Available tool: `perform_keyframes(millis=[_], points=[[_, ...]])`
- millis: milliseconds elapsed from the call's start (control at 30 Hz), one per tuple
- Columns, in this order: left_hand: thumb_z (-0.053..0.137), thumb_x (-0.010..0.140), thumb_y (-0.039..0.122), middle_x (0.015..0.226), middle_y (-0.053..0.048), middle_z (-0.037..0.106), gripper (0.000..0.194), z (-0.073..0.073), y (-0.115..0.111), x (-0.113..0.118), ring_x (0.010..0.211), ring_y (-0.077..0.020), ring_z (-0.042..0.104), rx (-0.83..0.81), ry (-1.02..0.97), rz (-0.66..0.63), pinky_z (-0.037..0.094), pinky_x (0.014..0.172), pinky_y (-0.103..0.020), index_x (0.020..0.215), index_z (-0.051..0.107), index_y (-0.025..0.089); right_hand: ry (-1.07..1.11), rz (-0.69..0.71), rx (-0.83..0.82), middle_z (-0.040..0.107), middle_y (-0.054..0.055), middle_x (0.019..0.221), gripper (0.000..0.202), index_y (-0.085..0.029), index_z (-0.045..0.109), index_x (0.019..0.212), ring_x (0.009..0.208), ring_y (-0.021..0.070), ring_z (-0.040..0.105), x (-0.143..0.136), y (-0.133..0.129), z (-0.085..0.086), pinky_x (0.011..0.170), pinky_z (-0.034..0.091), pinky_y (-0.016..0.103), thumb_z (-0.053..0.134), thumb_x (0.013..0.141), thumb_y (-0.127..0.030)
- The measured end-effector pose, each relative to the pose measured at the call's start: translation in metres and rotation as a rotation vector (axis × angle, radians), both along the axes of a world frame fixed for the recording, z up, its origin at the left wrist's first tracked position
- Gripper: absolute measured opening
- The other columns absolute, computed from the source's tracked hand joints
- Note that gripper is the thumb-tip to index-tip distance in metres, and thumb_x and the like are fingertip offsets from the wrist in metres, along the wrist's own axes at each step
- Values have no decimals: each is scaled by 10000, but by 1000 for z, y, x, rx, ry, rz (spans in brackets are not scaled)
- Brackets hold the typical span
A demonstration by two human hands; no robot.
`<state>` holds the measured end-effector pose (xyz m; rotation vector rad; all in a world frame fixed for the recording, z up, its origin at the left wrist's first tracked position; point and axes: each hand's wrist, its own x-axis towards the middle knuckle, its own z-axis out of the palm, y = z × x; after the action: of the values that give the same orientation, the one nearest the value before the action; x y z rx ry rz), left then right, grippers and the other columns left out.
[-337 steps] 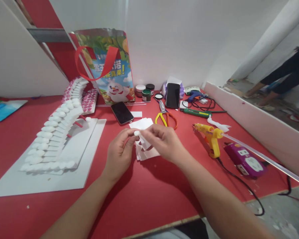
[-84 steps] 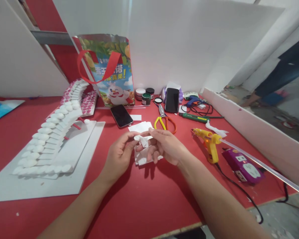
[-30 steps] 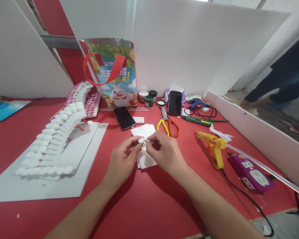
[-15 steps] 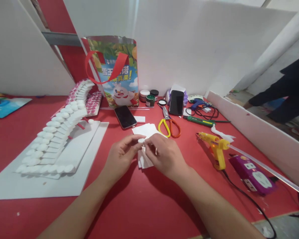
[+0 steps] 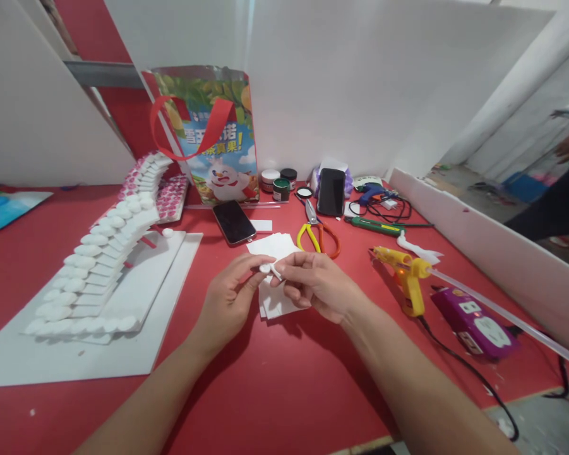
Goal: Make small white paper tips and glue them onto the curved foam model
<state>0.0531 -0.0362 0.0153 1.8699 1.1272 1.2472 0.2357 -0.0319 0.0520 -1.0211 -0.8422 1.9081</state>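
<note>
Between the thumb and forefinger of my left hand (image 5: 230, 300) is a small white roll (image 5: 264, 268). My right hand (image 5: 319, 287) pinches a thin white strip (image 5: 275, 273) right beside the roll; whether the two are joined I cannot make out. Both hands are closed, above a loose stack of white paper pieces (image 5: 284, 303) on the red table (image 5: 265, 392). To the left, a curved white stepped model (image 5: 108, 259), edged with rounded white pieces, rests on white boards (image 5: 165, 303).
Beyond the hands lie a phone (image 5: 234, 222), scissors (image 5: 318, 235), paint jars (image 5: 281, 188) and a second phone (image 5: 331, 193). A yellow glue gun (image 5: 407, 275) and a purple power strip (image 5: 476, 322) are at right, with cables. Behind stands a printed bag (image 5: 218, 145).
My right hand has turned, its fingers opening out from over the roll, so a white strip now shows in its pinch. My left hand stays nearly in place. The view has shifted slightly.
</note>
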Motion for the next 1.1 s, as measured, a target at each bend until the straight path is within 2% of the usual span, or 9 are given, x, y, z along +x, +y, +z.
perform_keyframes(millis=[133,233,367,567,733,800,933,1000,1100], points=[[583,982,301,1094,-51,773,204,2,-2,2,1012,-211,718,-43,-14,10,570,865,-307,1085,746,234,-117,-45,86,719,23,668,242,-154,619,766,417,48,464,-2,0,0,365,292,176,818,717,-284],[584,980,313,1090,-56,769,208,2,-4,4,998,-214,720,-90,-31,20,573,808,-292,1081,744,227,-359,-89,252,696,-4,655,131,-172,607,761,401,52,478,-6,-2,-4,377,323,186,703,810,-247],[589,983,313,1128,-62,762,213,0,-5,4,1052,-215,708,-84,-23,29,559,875,-300,1096,743,219,-604,-118,469,703,-7,691,116,-184,602,763,449,65,563,-8,-6,-9,448,409,194,628,868,-226],[592,983,317,1118,-68,759,238,0,-3,3,1052,-212,700,-75,8,36,541,928,-316,1121,748,201,-530,-51,319,630,-39,588,144,-174,617,806,430,78,534,-9,-5,-1,418,394,197,699,846,-286],[633,947,352,1117,-76,765,238,2,-6,7,1023,-232,714,-196,-89,50,573,832,-317,1086,770,217,-588,-49,315,608,-41,537,90,-185,605,785,419,99,516,-9,-4,-2,423,386,216,634,859,-226],[663,923,372,1121,-76,771,236,2,-8,10,1031,-244,718,-261,-147,67,578,828,-325,1066,778,224,-733,-84,418,598,-37,538,74,-189,605,779,447,112,533,-10,-5,-6,465,383,230,626,848,-205],[711,879,379,1136,-74,782,246,0,-11,15,1059,-251,722,-324,-220,121,574,905,-348,1056,784,224,-1092,-226,782,636,16,641,67,-190,585,774,569,144,554,-16,-12,-14,569,359,266,595,841,-193],[719,867,376,1125,-73,790,253,0,-13,17,1036,-247,732,-322,-231,156,580,906,-350,1054,787,221,-1170,-262,909,653,33,680,74,-192,575,786,597,151,546,-18,-15,-18,596,350,274,569,857,-209],[730,851,363,1097,-63,804,237,1,-15,17,1007,-240,747,-312,-231,196,593,891,-343,1031,798,226,-1189,-252,981,656,33,690,78,-194,565,793,599,146,533,-19,-16,-21,601,345,268,540,865,-209]])
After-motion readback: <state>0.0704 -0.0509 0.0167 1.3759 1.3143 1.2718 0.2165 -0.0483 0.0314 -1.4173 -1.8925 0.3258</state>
